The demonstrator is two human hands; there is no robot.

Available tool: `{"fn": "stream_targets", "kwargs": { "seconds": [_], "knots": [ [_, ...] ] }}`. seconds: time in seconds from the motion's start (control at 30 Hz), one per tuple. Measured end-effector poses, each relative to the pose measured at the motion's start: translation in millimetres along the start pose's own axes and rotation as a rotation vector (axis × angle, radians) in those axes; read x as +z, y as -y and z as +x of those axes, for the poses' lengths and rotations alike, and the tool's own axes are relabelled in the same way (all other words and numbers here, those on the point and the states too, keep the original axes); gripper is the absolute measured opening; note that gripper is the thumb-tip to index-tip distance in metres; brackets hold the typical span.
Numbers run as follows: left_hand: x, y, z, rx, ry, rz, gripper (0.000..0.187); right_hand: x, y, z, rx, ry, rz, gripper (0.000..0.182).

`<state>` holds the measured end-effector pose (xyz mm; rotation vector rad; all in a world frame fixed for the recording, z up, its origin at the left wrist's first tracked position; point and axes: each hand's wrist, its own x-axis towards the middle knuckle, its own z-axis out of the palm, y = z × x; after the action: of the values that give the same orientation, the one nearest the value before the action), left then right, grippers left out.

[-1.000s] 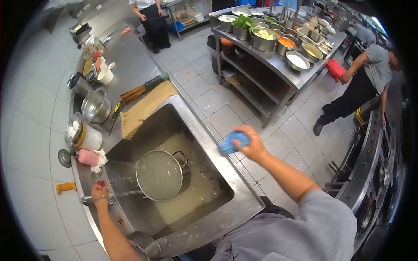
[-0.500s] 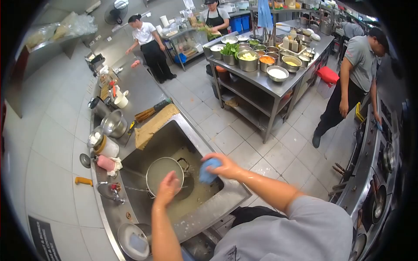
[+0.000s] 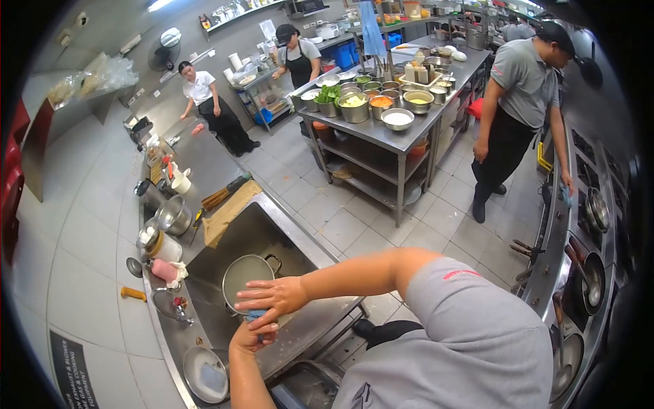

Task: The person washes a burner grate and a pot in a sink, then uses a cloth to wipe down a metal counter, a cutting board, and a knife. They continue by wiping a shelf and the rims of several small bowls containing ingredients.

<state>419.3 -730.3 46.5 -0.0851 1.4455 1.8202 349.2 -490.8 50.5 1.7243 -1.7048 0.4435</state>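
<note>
Two hands together, lower left of centre! The right hand [image 3: 276, 298], fingers splayed wide, partly covers a blue cloth [image 3: 255, 315]; the left hand [image 3: 253, 335] sits just below, its grip impossible to tell. Beyond them, a pot [image 3: 245, 274] stands in the sink [image 3: 289, 230].

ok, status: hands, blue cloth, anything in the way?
Right hand, fingers spread, at blue cloth. Left hand meets it there, grip unclear. Pot in sink, partly hidden behind right hand.

The black sign [image 3: 72, 372] reads "EXHAUST & BLOWER", "GAS & COOKING", "EQUIPMENT".
</note>
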Motion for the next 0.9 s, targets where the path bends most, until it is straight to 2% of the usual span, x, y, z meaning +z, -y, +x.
{"fn": "stream_targets", "kwargs": {
  "seconds": [0.07,0.1,0.13,0.2,0.23,0.27,0.33,0.37,0.4,0.47,0.5,0.57,0.6,0.67,0.7,0.73,0.77,0.8,0.83,0.87,0.9],
  "knots": [
    [19,-4,-3,-0.103,0.022,-0.021,0.025,-7,-4,17,-0.111,0.014,0.035,0.062],
    [35,-10,-9,-0.083,-0.139,0.051,0.022,-15,0,22,-0.048,0.040,0.041,0.050],
    [37,-9,-5,-0.089,-0.134,0.050,0.022,-14,0,25,-0.041,0.043,0.042,0.050],
    [41,-9,6,-0.025,-0.386,0.240,0.018,-5,2,33,0.271,0.432,0.100,0.037],
    [51,-6,10,0.042,-0.473,0.294,0.017,5,2,35,0.277,0.428,0.097,0.037],
    [57,-1,17,0.047,-0.470,0.303,0.017,20,0,34,0.320,0.496,0.109,0.028],
    [54,23,35,0.210,-0.696,0.380,0.016,22,7,31,0.443,0.615,0.137,0.018],
    [41,37,46,0.135,-0.739,0.418,0.015,29,8,27,0.452,0.658,0.141,0.019],
    [34,52,57,0.162,-0.788,0.518,0.013,50,11,17,0.493,0.650,0.131,0.020],
    [3,90,89,0.440,-0.914,1.154,0.017,80,7,-8,0.493,0.680,0.156,0.019],
    [18,80,101,0.443,-0.908,1.156,0.017,71,-4,-16,0.499,0.681,0.153,0.019],
    [67,54,119,0.244,-1.098,1.137,0.031,44,-20,-30,0.668,0.846,0.278,0.033],
    [74,47,136,0.243,-1.101,1.133,0.031,26,-30,-46,0.664,0.849,0.278,0.033],
    [78,13,173,0.565,-1.208,1.006,0.049,-29,-62,-91,0.754,0.407,0.279,0.068],
    [68,2,195,0.575,-1.219,1.008,0.049,-49,-83,-117,0.754,0.335,0.290,0.082],
    [46,1,217,0.567,-1.226,0.758,0.053,-66,-105,-146,0.752,0.263,0.303,0.098],
    [33,-3,234,0.548,-1.223,0.510,0.057,-77,-126,-184,0.765,0.135,0.298,0.098],
    [43,-13,247,0.542,-1.241,0.511,0.057,-81,-145,-231,0.778,0.010,0.301,0.099],
    [67,-27,260,0.663,-1.231,0.272,0.055,-79,-165,-287,0.806,-0.036,0.302,0.096],
    [86,-38,274,0.778,-1.207,0.028,0.053,-104,-169,-339,0.963,0.058,0.321,0.093],
    [95,-43,287,0.825,-1.305,0.047,0.041,-105,-169,-406,1.158,0.231,0.257,0.082]
  ]
}}
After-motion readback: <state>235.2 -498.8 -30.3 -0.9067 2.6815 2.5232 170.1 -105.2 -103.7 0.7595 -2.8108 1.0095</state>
